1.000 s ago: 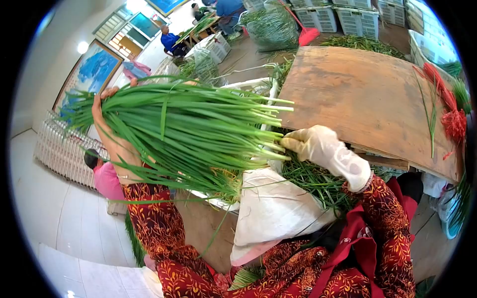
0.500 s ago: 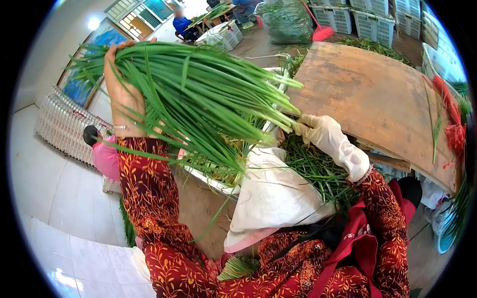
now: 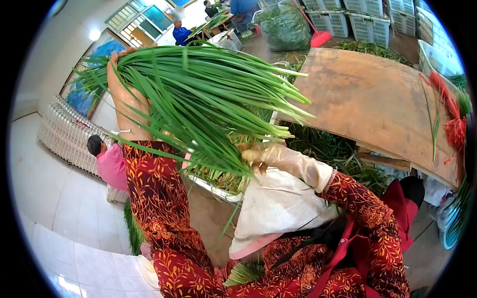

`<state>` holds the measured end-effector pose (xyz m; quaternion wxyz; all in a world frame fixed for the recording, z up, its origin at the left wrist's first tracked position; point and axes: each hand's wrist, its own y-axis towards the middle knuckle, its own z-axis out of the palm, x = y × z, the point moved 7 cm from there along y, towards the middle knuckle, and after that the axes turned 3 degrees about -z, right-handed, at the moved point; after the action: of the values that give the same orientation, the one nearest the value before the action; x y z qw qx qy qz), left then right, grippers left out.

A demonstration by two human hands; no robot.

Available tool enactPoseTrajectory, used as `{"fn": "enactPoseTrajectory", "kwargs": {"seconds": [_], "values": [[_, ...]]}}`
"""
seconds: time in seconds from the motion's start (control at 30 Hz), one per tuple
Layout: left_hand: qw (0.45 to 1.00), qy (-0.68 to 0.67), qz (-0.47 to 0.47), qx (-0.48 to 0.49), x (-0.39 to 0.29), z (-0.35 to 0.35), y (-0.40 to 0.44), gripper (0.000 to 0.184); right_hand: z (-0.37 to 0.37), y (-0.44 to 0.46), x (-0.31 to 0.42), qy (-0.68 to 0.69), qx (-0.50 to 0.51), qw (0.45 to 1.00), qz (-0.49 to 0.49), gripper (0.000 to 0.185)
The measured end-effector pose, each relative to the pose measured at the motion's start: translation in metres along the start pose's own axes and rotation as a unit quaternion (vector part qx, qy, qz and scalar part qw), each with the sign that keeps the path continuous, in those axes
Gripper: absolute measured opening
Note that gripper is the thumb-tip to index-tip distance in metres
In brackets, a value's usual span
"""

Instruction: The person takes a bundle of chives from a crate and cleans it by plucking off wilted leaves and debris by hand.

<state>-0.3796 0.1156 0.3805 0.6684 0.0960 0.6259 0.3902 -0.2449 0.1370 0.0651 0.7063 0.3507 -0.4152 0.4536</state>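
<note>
A big bunch of garlic chives (image 3: 203, 82) is raised in front of me, its pale stem ends fanned out to the right. My left hand (image 3: 121, 82), bare, is closed around the leafy end at the upper left; its fingertips are partly hidden by leaves. At the lower edge of the bunch, my right hand (image 3: 268, 155), in a whitish glove, has its fingers curled on the lowest chive stems. Below it a white cloth (image 3: 283, 201) covers my lap. Behind the bunch stands a white tub (image 3: 213, 190) holding loose greens.
A wooden board (image 3: 367, 97) stretches out on the right, with red twine (image 3: 449, 114) at its far edge. Trimmings (image 3: 328, 149) lie beneath it. Stacked white crates (image 3: 370, 27) and a filled plastic bag (image 3: 285, 30) stand behind. A person in pink (image 3: 113, 166) is at left.
My right hand has moved left, from the stem ends at the right to the lower edge of the bunch. The stem ends now spread wider. The left hand keeps its hold.
</note>
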Motion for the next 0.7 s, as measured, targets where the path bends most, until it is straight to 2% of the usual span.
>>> {"fn": "enactPoseTrajectory", "kwargs": {"seconds": [0.07,0.17,0.23,0.33,0.37,0.4,0.53,0.7], "values": [[0.999,-0.015,-0.05,-0.005,0.006,0.011,-0.011,0.032,0.007,-0.007,0.009,-0.016,-0.017,1.0,-0.016,0.053],[0.998,0.034,0.03,0.039,0.002,0.006,-0.014,0.028,0.004,-0.025,0.021,-0.007,-0.034,0.999,-0.019,0.045],[1.0,-0.006,0.023,0.02,0.006,0.002,-0.013,0.025,-0.008,-0.031,0.021,0.008,-0.048,0.998,-0.034,0.03],[0.999,-0.04,0.017,0.02,0.011,0.002,-0.017,0.023,-0.026,-0.044,0.027,0.02,-0.089,0.994,-0.064,0.021],[0.998,-0.046,0.017,0.024,0.011,0.005,-0.021,0.022,-0.03,-0.046,0.026,0.022,-0.098,0.992,-0.069,0.021],[0.999,0.021,0.035,-0.019,0.009,0.004,-0.026,0.022,-0.033,-0.049,0.024,0.025,-0.107,0.991,-0.075,0.021],[0.998,-0.007,0.02,-0.067,0.019,-0.026,-0.004,0.022,-0.041,-0.062,0.016,0.04,-0.112,0.992,-0.032,0.023],[0.999,-0.044,0.006,-0.031,0.023,-0.019,-0.011,0.02,-0.061,-0.096,-0.002,0.013,-0.085,0.996,0.004,0.025]]}}
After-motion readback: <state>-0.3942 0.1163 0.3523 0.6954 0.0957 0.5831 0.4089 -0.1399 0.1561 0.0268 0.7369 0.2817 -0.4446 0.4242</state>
